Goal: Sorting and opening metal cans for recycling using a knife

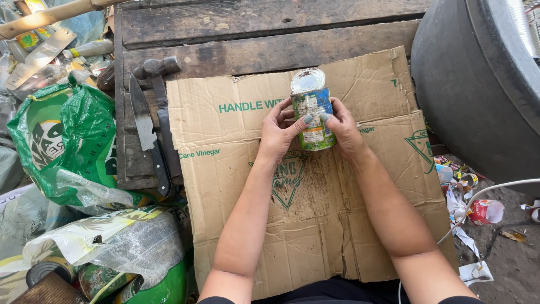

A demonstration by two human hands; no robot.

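Note:
Both my hands hold a tin can (pixel 312 107) with a green, blue and white label over a flattened cardboard sheet (pixel 315 214). My left hand (pixel 278 132) grips the can's left side, thumb across the label. My right hand (pixel 344 130) grips its right side, thumb also on the label. The can lies tilted away from me, its silver lid end pointing to the far side.
A large knife (pixel 147 132) and a hammer (pixel 160 101) lie left of the cardboard on a dark wooden platform (pixel 259 28). Green plastic bags (pixel 64 146) full of scrap crowd the left. A big dark tub (pixel 478 84) stands at right, with paper litter below it.

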